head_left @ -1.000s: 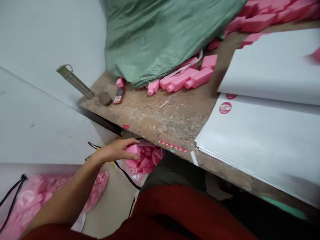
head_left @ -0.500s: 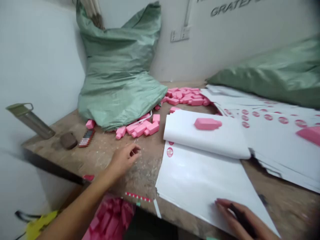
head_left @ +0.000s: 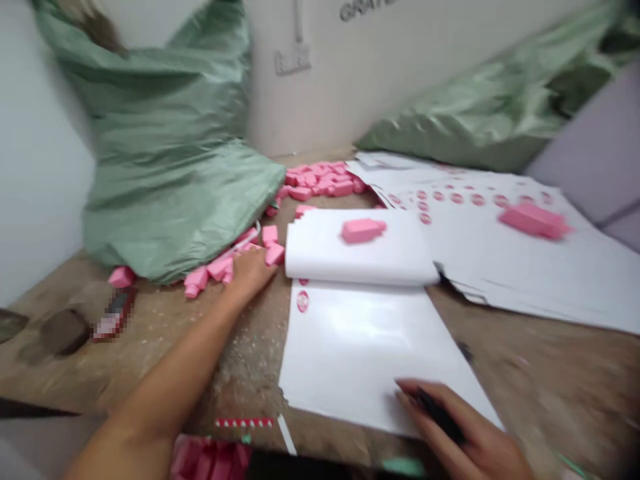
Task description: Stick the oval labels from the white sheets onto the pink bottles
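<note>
My left hand [head_left: 251, 272] is on the small pink bottles [head_left: 204, 277] beside the sack, against one pink bottle [head_left: 275, 254]; its fingers are partly hidden and blurred, so its grip does not show. My right hand [head_left: 463, 427] is closed round a slim black tool [head_left: 440, 415], perhaps a pen or knife, its kind unclear from blur. Those fingertips rest at the lower part of the white sticker sheets [head_left: 360, 373], where a round pink-printed sticker [head_left: 303, 301] shows. The sheets' upper part is folded back, and another pink bottle [head_left: 363, 231] lies on the fold.
A green woven sack [head_left: 175, 167] stands at the back left; another green sack [head_left: 450, 127] lies back right. More sticker sheets [head_left: 525, 280] carry a pink bottle [head_left: 535, 220]. A pink bottle heap [head_left: 320, 180] sits behind. A phone [head_left: 115, 313] and brown lump [head_left: 65, 332] are left.
My left hand has moved forward from the bare tabletop to the pink bottles by the sack. My right hand stays at the sheets with the black tool. The view has turned right.
</note>
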A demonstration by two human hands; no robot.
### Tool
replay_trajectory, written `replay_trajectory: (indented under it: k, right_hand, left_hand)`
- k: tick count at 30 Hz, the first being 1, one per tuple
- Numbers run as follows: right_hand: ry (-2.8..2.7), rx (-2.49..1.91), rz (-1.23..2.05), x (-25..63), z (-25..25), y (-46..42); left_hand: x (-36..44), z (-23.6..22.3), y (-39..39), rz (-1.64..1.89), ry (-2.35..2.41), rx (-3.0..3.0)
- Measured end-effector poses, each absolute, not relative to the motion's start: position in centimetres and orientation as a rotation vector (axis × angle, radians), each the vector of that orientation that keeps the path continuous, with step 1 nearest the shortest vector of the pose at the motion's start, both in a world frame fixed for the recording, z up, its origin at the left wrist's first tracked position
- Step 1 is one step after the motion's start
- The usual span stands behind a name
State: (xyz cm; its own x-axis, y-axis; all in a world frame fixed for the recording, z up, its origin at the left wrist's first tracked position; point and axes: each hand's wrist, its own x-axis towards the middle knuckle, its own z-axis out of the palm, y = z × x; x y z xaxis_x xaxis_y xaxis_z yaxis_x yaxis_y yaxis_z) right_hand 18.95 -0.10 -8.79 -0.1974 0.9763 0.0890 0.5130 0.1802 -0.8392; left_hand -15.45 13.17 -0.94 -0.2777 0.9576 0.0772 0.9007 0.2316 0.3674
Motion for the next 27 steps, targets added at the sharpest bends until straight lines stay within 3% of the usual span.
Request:
replay_trajectory:
  k: [4,10,15,22,27]
  right_hand:
    - [-1.602,-1.478,0.954,18.5,-4.6,0.4]
    - [-1.852,-1.528,0.867,19.7,-3.4,1.0]
    - [-1.907,-1.634,0.63,21.8,-4.1,1.4]
    - [-2.153,-1.506,0.38,26.2,-4.7,1.1]
    - [-2.45,-1.249,0.142,26.0,-4.4,0.2]
  left_hand:
    - [-15.1,-0.4,11.3,0.82,2.189,1.56]
    - [-11.3,0.5,4.0,1.211,1.7,1.05]
    - [-7.1,0.8,-0.1,1.18,1.302,0.412]
    - [-10.2,0.5,-2.9,0.992,1.663,0.47]
    - [-11.2,-0.5,-3.3,0.905,1.599,0.388]
